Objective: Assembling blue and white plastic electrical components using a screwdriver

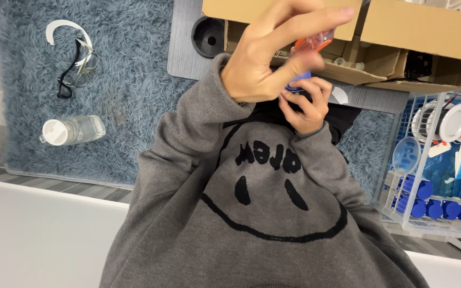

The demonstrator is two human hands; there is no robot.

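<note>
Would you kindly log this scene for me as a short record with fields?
View: head camera, looking down the person's grey sweater
Left hand: raised, fingers pinching a clear tube with an orange part
Right hand: below it, fingertips on a blue cap
Behind hands: open cardboard boxes
Right side: wire basket of blue-capped tubes
Left side: clear bottle lying on the blue rug, glasses above it
Unclear: whether cap and tube are joined
</note>
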